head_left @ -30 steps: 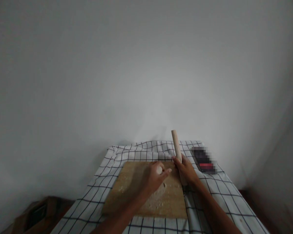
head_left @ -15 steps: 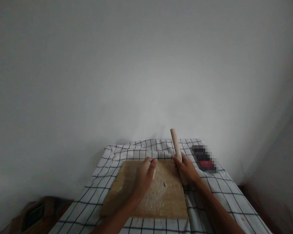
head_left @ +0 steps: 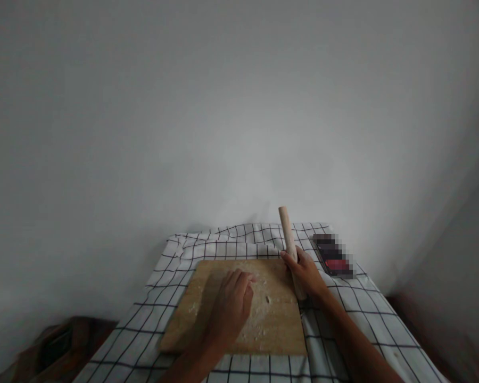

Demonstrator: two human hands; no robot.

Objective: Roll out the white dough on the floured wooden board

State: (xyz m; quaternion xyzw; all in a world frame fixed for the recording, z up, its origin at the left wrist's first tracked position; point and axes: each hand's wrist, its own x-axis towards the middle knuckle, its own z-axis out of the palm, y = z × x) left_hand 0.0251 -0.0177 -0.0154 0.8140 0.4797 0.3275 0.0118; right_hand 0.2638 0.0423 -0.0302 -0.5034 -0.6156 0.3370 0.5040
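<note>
In the head view, my right hand (head_left: 305, 270) is wrapped round a plain wooden rolling pin (head_left: 287, 231). The pin is tilted, its upper end pointing away from me and its lower end by the right edge of the wooden board (head_left: 279, 332). Over the middle of the board is my left hand (head_left: 235, 295), back upward, fingers bent and pressed together. Whatever lies under those fingers is hidden from me. White flour and small crumbs (head_left: 267, 300) dot the board's surface to the right of this hand.
A white tablecloth with black checks (head_left: 143, 324) lies under the board, wrinkled at the back. On the right lies a dark phone-like object (head_left: 332, 256), partly pixelated. A pale wall (head_left: 239, 117) rises behind the table. Low at left is a brown object (head_left: 59, 343).
My left hand has turned from a raised pinch to palm down, lower over the board. My right hand keeps its hold on the rolling pin, almost still.
</note>
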